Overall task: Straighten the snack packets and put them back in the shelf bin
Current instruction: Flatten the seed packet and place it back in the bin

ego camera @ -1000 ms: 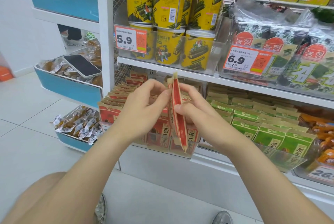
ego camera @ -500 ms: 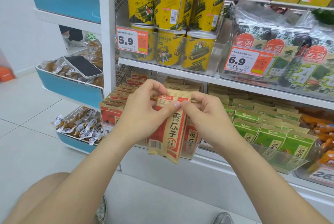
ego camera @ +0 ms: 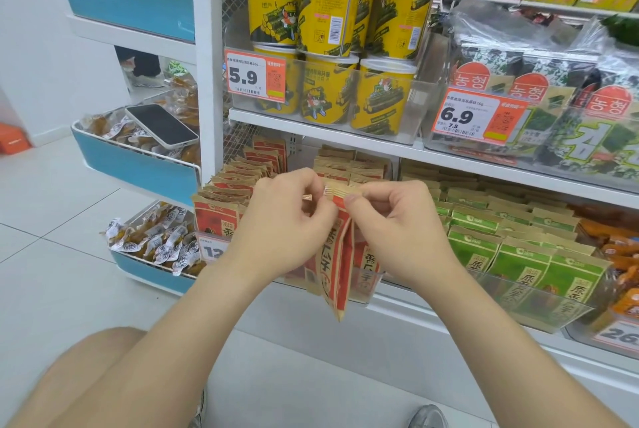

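Together, left hand point(ego camera: 276, 223) and right hand point(ego camera: 397, 227) pinch perhaps two red packets point(ego camera: 340, 268).

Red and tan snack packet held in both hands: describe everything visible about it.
The red and tan paper-look snack packet is a flat pouch with a ribbed tan seal along its top and dark printed characters on a red face. It hangs upright, turned partly edge-on, its lower end in front of the clear plastic shelf bin. The left hand and right hand pinch its top edge.
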